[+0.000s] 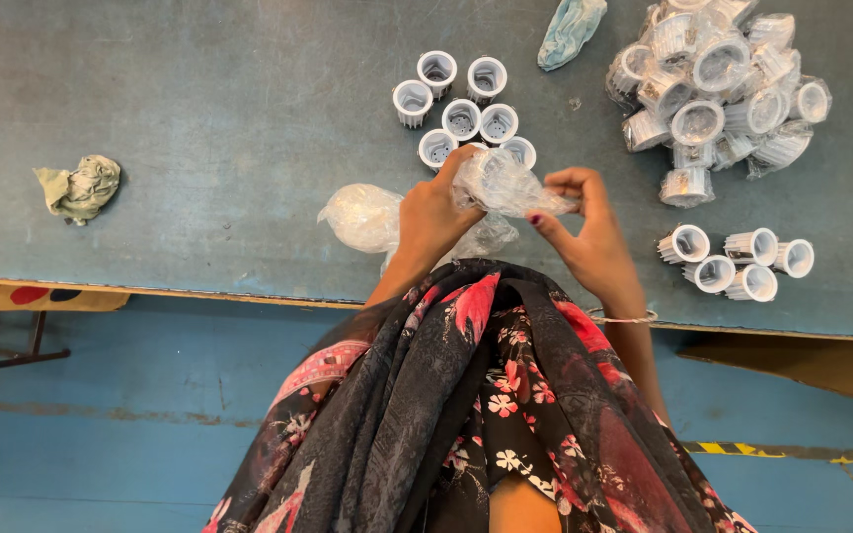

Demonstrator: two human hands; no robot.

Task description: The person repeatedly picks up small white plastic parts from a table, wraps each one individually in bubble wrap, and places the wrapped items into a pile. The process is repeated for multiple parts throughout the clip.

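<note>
Floral scarf point(486, 395) nearest you. Your left hand point(433, 212) and right hand point(584, 232) both pinch clear plastic bag point(505, 185) above surface point(199, 128); bag stretches crosswise between fingers. White ribbed cups point(461, 104) just beyond left hand.

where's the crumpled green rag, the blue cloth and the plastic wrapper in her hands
crumpled green rag point(79, 188), head view, its middle
blue cloth point(571, 30), head view, its centre fold
clear plastic wrapper point(505, 185), head view, bunched film between hands

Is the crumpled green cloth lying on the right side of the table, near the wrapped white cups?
No, the green cloth lies alone at the table's far left, while the wrapped white cups are heaped at the upper right.
</note>
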